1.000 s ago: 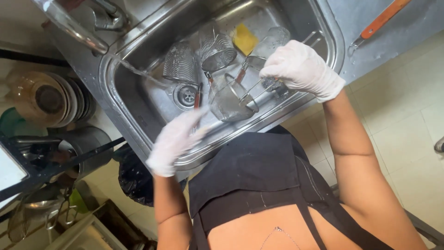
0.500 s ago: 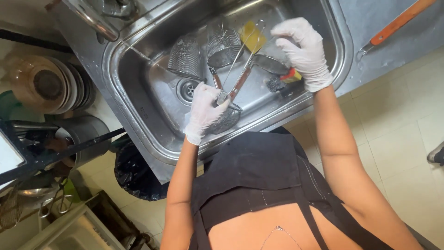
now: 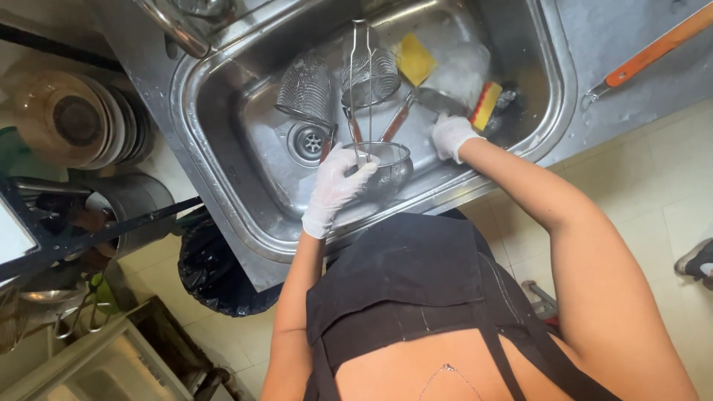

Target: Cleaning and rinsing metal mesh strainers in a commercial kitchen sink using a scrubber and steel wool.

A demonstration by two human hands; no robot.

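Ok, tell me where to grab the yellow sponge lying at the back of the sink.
Probably pinch the yellow sponge across its two long edges from above: it lies flat and uncovered beside the mesh strainer, clear of both hands.

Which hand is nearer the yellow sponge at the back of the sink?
Right. The right hand is just below the yellow sponge; the left hand holds a wire strainer at the sink's near wall.

steel sink (image 3: 223, 178), mesh strainers (image 3: 306, 87), yellow sponge (image 3: 414, 59)
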